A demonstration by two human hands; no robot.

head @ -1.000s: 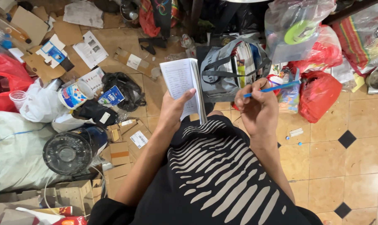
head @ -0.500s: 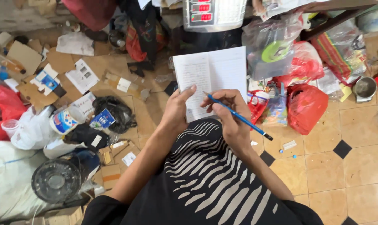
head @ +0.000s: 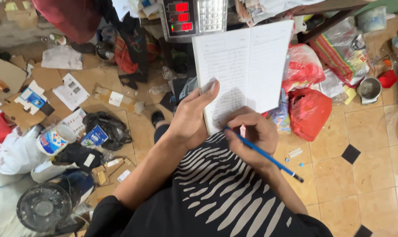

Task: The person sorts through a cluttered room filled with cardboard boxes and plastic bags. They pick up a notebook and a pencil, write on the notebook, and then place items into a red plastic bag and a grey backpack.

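Head camera looks down at a person in a black shirt with pale stripes. Left hand point(head: 192, 120) holds an open notebook point(head: 242, 70) up in front of the body. Its thumb lies flat on the left page and the other fingers are hidden behind the book, so how they sit cannot be told. Right hand point(head: 253, 131) is curled at the bottom of the notebook, just beside the left hand. Its fingers are pressed together and pinch a blue pencil point(head: 262, 153). The pencil tip touches the lower part of the left page, and the other end sticks out to the right over the floor.

Behind the notebook sits a grey scale point(head: 194, 17) with red lights and buttons. Red plastic bags point(head: 308, 109) lie on the tiled floor to the right, near a small metal pot point(head: 369, 89). On the left, the floor holds cardboard pieces, papers, a black bag point(head: 107, 127) and a white cup point(head: 54, 139) on its side.
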